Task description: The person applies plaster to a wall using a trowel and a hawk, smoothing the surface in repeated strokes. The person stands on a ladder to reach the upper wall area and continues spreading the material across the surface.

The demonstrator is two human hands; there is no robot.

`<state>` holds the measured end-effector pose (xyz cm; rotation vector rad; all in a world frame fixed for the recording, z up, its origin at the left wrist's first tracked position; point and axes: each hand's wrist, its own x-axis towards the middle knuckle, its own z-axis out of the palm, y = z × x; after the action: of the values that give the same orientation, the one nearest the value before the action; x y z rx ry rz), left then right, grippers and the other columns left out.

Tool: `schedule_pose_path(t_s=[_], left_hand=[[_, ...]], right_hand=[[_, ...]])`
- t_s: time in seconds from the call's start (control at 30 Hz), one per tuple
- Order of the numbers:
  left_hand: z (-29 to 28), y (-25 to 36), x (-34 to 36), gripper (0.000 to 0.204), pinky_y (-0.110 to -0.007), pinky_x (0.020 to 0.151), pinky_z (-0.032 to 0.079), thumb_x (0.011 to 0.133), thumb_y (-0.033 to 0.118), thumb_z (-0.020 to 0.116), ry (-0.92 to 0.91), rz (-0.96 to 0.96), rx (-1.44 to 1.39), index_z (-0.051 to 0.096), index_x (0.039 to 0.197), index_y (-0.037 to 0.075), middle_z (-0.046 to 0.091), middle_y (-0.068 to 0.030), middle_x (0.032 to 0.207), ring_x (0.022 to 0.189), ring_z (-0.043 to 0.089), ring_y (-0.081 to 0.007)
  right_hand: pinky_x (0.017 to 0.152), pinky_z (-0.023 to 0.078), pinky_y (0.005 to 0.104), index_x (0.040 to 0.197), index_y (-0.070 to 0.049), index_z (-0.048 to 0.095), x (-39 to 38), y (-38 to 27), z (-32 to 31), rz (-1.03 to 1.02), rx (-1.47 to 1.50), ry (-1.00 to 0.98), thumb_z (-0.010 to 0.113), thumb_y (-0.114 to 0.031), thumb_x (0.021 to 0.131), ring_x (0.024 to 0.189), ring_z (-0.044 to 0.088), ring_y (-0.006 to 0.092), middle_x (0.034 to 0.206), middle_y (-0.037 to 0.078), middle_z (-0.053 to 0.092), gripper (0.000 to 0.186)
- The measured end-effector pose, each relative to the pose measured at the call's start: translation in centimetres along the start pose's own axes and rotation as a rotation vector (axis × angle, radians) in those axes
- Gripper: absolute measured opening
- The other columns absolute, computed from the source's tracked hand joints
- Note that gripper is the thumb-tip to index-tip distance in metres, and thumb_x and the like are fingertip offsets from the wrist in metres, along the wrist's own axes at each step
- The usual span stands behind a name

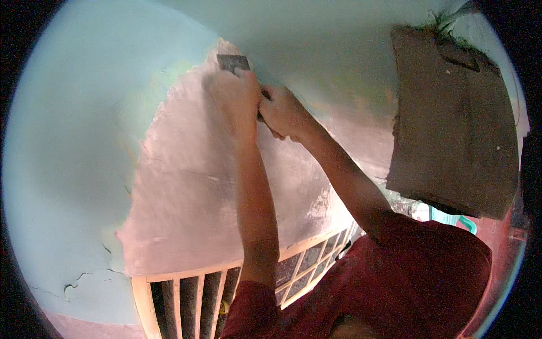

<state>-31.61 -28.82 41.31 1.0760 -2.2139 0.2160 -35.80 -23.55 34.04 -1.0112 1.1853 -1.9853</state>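
A flat, dark grey trowel point(233, 61) lies against the wall near the peak of a bare pinkish plaster patch point(186, 186). Fingers of my left hand point(234, 99) are closed over its forward part, so only the squared end shows beyond them. Just to the right and a little lower, my right hand point(285, 116) is wrapped round the rear part of the same tool. Most of the trowel, including its handle, is hidden behind both hands. My arms reach up, with the hands close together.
Light blue painted wall point(73, 147) surrounds the patch, with cracks at lower left. Beneath it is a cream-framed barred window point(175, 299). A large brown board point(451, 124) hangs at right, with greenery point(446, 31) above it. A green plastic object point(467, 224) shows below the board.
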Motion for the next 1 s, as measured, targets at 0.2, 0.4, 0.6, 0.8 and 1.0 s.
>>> schedule_pose_path(t_s=[0.2, 0.4, 0.6, 0.8, 1.0], left_hand=[[2.1, -2.1, 1.2, 0.039, -0.048, 0.067, 0.050, 0.083, 0.028, 0.056, 0.154, 0.226, 0.009, 0.065, 0.080, -0.010, 0.064, -0.0280, 0.077, 0.073, 0.065, -0.0419], [0.7, -2.7, 2.5, 0.050, -0.050, 0.073, 0.051, 0.085, 0.042, 0.054, -0.086, -0.013, 0.059, 0.067, 0.102, -0.004, 0.066, -0.0277, 0.088, 0.084, 0.067, -0.0425], [1.8, -1.7, 1.4, 0.035, -0.050, 0.071, 0.049, 0.083, 0.024, 0.057, -0.055, -0.019, -0.027, 0.065, 0.079, -0.010, 0.064, -0.0289, 0.078, 0.078, 0.064, -0.0434], [0.9, -3.0, 2.7, 0.038, -0.049, 0.070, 0.051, 0.087, 0.026, 0.056, -0.083, 0.326, 0.262, 0.066, 0.075, -0.008, 0.064, -0.0292, 0.080, 0.076, 0.064, -0.0453], [-2.9, -2.0, -0.1, 0.045, -0.049, 0.075, 0.049, 0.094, 0.030, 0.047, 0.047, 0.105, 0.154, 0.068, 0.083, -0.007, 0.065, -0.0282, 0.080, 0.079, 0.064, -0.0424]], right_hand=[[0.032, 0.035, 0.0273, 0.113, 0.000, 0.060, 1.1, 0.3, -0.3, -0.032, 0.031, 0.000, 0.043, -0.026, 0.099, 0.036, 0.043, 0.0095, 0.060, 0.004, 0.054, 0.034], [0.048, 0.047, 0.0340, 0.110, 0.004, 0.060, 0.1, -0.3, 1.7, 0.113, 0.231, -0.027, 0.048, -0.027, 0.097, 0.050, 0.059, 0.0191, 0.070, 0.012, 0.063, 0.036], [0.034, 0.035, 0.0294, 0.107, 0.004, 0.059, 0.2, 1.9, 2.0, -0.027, 0.225, 0.097, 0.046, -0.026, 0.099, 0.037, 0.046, 0.0115, 0.059, 0.006, 0.056, 0.034], [0.048, 0.045, 0.0306, 0.108, 0.003, 0.061, 1.5, 3.7, 5.7, -0.199, 0.228, 0.261, 0.049, -0.024, 0.098, 0.054, 0.058, 0.0162, 0.074, 0.012, 0.063, 0.031], [0.079, 0.049, 0.0333, 0.122, 0.005, 0.056, 0.1, 3.9, 7.4, -0.363, -0.007, 0.257, 0.051, -0.021, 0.097, 0.085, 0.064, 0.0237, 0.094, 0.016, 0.067, 0.036]])
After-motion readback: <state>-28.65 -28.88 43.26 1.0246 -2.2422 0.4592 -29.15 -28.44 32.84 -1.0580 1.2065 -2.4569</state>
